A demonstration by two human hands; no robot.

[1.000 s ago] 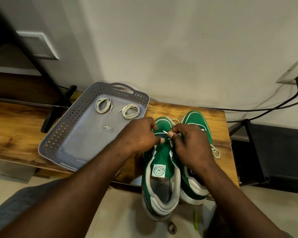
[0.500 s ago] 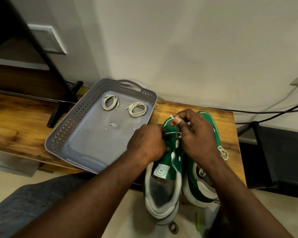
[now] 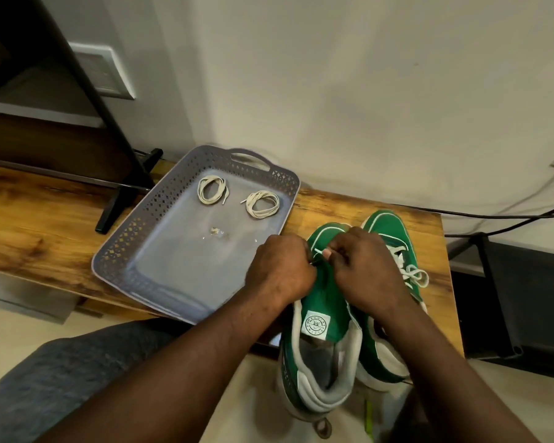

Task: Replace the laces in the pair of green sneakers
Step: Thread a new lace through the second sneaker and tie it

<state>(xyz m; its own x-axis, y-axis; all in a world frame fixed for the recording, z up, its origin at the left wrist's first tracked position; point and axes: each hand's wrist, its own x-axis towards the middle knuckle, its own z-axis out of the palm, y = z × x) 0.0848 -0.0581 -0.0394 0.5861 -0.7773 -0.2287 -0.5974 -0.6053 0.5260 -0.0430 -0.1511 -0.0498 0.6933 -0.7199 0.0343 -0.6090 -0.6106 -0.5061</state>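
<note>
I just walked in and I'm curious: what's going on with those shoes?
A person is working on the nearer sneaker at the table edge. The right hand pinches a white lace end, while the left hand grips that shoe's upper. The other sneaker has its lace tied. Two coiled laces lie in the grey tray.

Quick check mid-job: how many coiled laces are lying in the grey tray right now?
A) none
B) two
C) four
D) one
B: a left coil and a right coil of lace lie apart from each other near the far end of the grey tray.
</note>
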